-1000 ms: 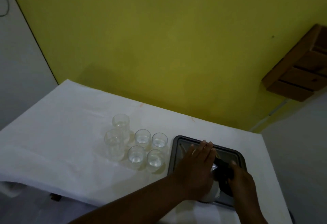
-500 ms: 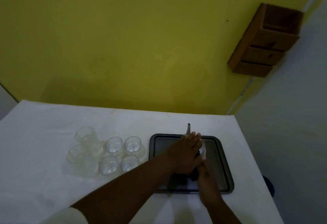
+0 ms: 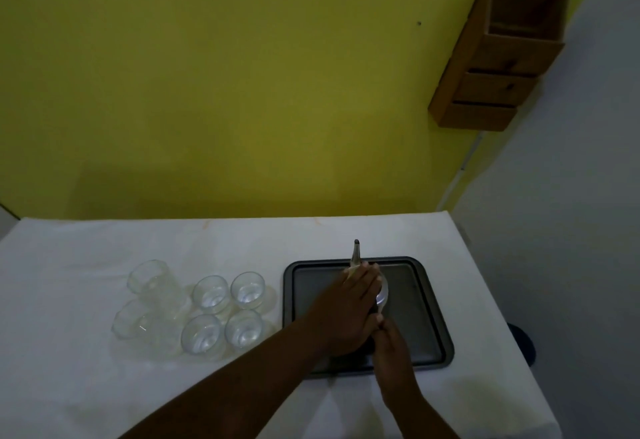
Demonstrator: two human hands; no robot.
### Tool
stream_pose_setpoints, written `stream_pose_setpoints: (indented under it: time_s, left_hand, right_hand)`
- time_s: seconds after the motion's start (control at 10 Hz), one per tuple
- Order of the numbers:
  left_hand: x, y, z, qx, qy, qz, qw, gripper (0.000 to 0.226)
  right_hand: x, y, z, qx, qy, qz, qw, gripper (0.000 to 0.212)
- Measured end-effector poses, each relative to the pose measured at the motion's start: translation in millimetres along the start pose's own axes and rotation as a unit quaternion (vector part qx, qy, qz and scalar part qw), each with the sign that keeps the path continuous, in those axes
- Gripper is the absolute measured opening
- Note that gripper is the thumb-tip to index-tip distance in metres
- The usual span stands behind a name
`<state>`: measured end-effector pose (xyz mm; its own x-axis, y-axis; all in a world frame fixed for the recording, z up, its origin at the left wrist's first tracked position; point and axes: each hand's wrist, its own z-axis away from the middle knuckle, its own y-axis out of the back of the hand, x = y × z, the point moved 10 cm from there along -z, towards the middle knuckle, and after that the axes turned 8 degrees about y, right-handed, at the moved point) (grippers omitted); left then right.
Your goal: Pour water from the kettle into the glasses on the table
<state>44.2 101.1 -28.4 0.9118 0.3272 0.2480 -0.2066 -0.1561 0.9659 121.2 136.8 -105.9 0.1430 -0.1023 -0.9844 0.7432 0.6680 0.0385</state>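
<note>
A metal kettle (image 3: 383,294) stands on a dark tray (image 3: 424,317) at the right of the table. Its thin spout (image 3: 356,254) points toward the yellow wall. My left hand (image 3: 348,312) lies flat over the kettle's top and hides most of it. Just behind it, my right hand (image 3: 391,343) is closed around the dark handle. Left of the tray stand four small glasses (image 3: 225,312) in a square, each holding a little water. Two larger glasses (image 3: 150,282) stand further left.
A white cloth covers the table (image 3: 86,386), whose right edge runs close to the tray. A wooden wall shelf (image 3: 498,64) hangs high at the right. On the floor to the right lies a dark round object (image 3: 523,341).
My view has swung right and down. Both hands stay on the kettle, which now sits nearer the tray's middle with its spout showing toward the wall.
</note>
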Motion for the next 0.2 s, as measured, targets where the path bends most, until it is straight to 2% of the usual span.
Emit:
stream_pose_setpoints:
  time_s: [0.1, 0.2]
  left_hand:
    - [-3.7, 4.8, -2.6, 0.02, 0.0, 0.004, 1.0, 0.062]
    - [-17.8, 21.2, -2.7, 0.003, 0.046, 0.051, 0.998, 0.064]
  right_hand:
    - [1.4, 12.1, -3.2, 0.02, 0.036, 0.074, 0.996, 0.021]
    - [-7.8, 40.4, -8.3, 0.083, 0.065, 0.167, 0.98, 0.026]
